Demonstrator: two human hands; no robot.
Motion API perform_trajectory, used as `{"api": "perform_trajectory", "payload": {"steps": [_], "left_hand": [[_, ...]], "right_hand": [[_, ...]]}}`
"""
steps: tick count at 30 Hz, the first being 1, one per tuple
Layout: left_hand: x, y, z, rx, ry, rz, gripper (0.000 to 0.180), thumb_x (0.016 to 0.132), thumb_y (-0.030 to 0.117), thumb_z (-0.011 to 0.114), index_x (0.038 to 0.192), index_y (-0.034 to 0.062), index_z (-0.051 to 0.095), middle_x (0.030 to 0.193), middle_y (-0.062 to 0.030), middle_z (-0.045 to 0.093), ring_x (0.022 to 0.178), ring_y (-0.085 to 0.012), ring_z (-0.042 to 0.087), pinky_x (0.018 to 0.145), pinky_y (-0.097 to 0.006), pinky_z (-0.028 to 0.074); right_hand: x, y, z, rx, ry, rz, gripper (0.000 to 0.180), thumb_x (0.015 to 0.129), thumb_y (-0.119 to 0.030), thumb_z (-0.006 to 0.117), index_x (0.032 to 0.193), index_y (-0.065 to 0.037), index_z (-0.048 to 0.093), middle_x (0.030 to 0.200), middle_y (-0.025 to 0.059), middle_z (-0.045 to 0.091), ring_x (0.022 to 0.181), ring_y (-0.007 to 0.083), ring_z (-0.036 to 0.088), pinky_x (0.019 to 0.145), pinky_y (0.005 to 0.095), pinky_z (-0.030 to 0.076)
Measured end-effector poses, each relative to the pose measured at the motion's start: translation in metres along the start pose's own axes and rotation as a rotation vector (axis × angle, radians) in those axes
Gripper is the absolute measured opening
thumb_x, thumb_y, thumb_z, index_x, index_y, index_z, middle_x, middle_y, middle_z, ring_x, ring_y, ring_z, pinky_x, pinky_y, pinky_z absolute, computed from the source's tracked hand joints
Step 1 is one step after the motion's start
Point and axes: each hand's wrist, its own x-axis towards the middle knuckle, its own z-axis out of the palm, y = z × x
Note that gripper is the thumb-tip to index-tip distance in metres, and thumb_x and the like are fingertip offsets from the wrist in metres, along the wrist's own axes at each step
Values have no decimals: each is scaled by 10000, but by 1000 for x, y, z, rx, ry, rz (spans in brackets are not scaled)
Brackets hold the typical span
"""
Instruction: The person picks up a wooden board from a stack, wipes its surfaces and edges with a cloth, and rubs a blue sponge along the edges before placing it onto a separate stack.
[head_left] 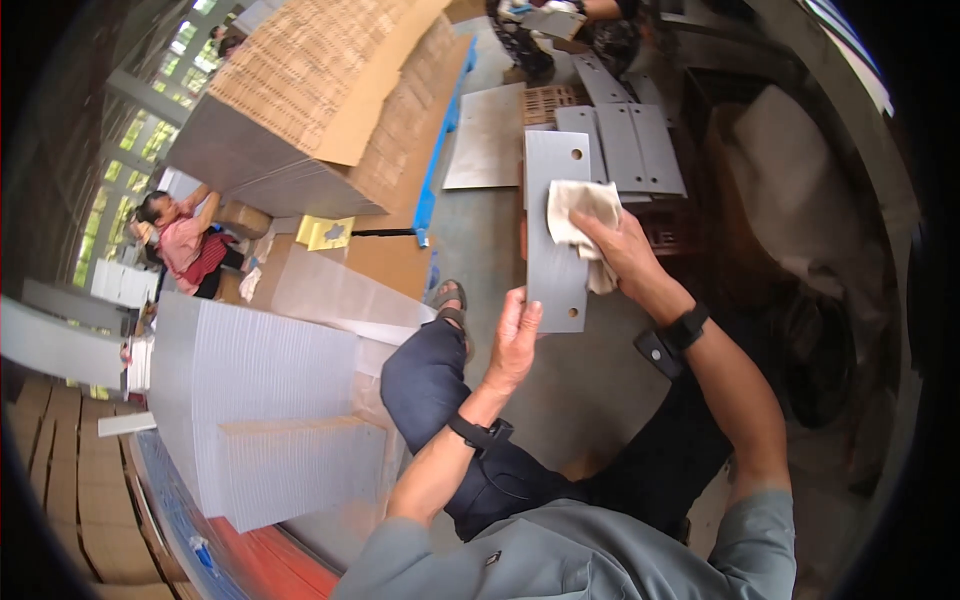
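Note:
A long flat grey panel (556,270) with round holes near its ends stands tilted in front of me. My left hand (514,338) grips its near left edge, fingers closed on it. Bunched in my right hand (618,248) is a cream cloth (572,208), which lies against the panel's face around the middle of its length. Part of the cloth hangs below my fingers. Beyond the held panel, several similar grey panels (625,145) with holes lie side by side on a low support.
Stacked grey panels (270,370) rise to my left. Past them, a large pile topped with corrugated cardboard (310,70) sits on a blue pallet (440,150). One person (190,245) is at the far left; another person's hands (560,15) show at the top. Dark crates stand right.

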Motion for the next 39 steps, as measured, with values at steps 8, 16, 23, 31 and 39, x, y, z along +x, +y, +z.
{"api": "perform_trajectory", "payload": {"steps": [8, 16, 23, 31, 39], "left_hand": [[21, -12, -12, -258, 59, 77, 406, 1092, 276, 505, 1442, 83, 434, 1369, -32, 534, 1223, -110, 522, 1032, -310, 448], [37, 33, 2, -213, 195, 197, 782, 1011, 396, 623, 1558, 17, 213, 1525, -156, 380, 1386, -238, 409, 1148, -374, 334], [48, 15, -3, -92, 472, 267, 932, 941, 353, 743, 1581, 27, 149, 1453, -176, 407, 1308, -253, 451, 1097, -389, 389], [45, 38, -27, -478, 487, 286, 715, 984, 304, 635, 1570, 115, 272, 1414, -97, 443, 1169, -204, 532, 988, -386, 490], [30, 65, -33, -809, 47, 191, 683, 1060, 528, 344, 1491, 2, 403, 1428, -181, 542, 1202, -300, 608, 1025, -445, 522]], "right_hand": [[-49, 47, 27, -12, -148, 92, 365, 940, -144, 714, 1251, -19, 569, 1103, 57, 678, 955, 144, 668, 805, 299, 566], [-52, 37, 31, -856, -88, -315, 373, 837, -172, 771, 1134, -24, 599, 1008, 181, 649, 913, 359, 672, 773, 423, 540], [-64, 38, 47, -966, -155, -288, 437, 752, -79, 799, 1094, -16, 535, 1030, 203, 594, 941, 438, 621, 785, 464, 522], [-72, 21, 26, -1075, -410, -206, 460, 699, -60, 815, 1059, -43, 529, 1046, 188, 615, 941, 425, 645, 780, 485, 540], [-69, -15, 31, -817, -197, -639, 631, 813, -162, 797, 1350, 4, 508, 1285, 195, 519, 1139, 371, 591, 935, 422, 532]]}}
